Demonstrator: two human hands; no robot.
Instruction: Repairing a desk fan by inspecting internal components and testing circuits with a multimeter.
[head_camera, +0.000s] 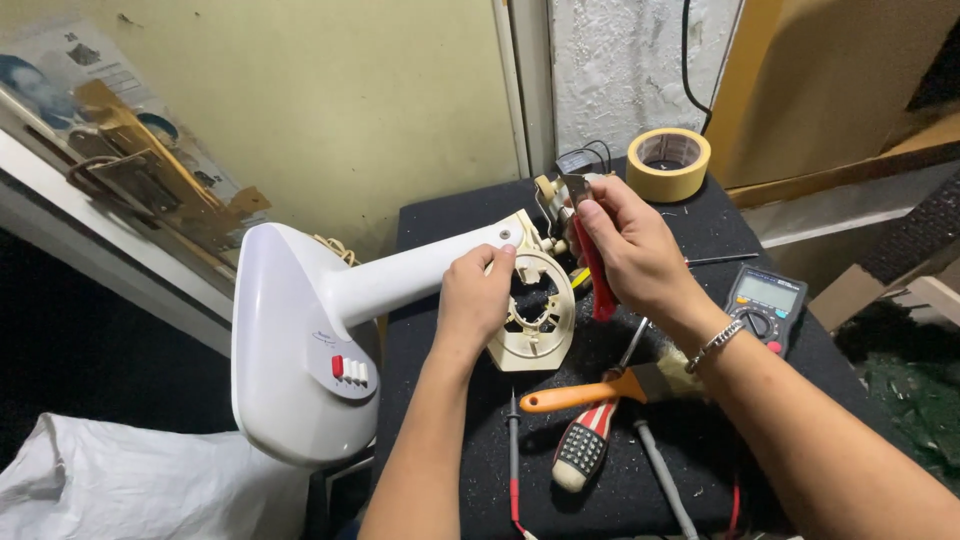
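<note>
The left hand (478, 300) is closed on the cream round housing (535, 310) at the top of a white fan stand (330, 330), thumb and fingers pinching its rim, seemingly to keep the part from shifting while it is worked on. The right hand (625, 250) is clamped around red-handled pliers (597, 265), whose metal tips point up and away at the small bracket and wires at the far edge of the housing; the grip is high on the handles, which suits fine, close work.

The fan stand lies tilted on its side, its wide base with a row of buttons hanging off the left edge of the black tabletop (450, 215), so that the housing end rests over the tabletop within easy reach.

Near the wrists lie an orange-handled screwdriver (575, 392), a striped-handled screwdriver (585, 445) and a red test probe (514, 460), all close by. A multimeter (765, 303) sits to the right. A roll of yellow tape (668, 163) stands at the far edge, and a white bag (140, 480) lies at near left.
</note>
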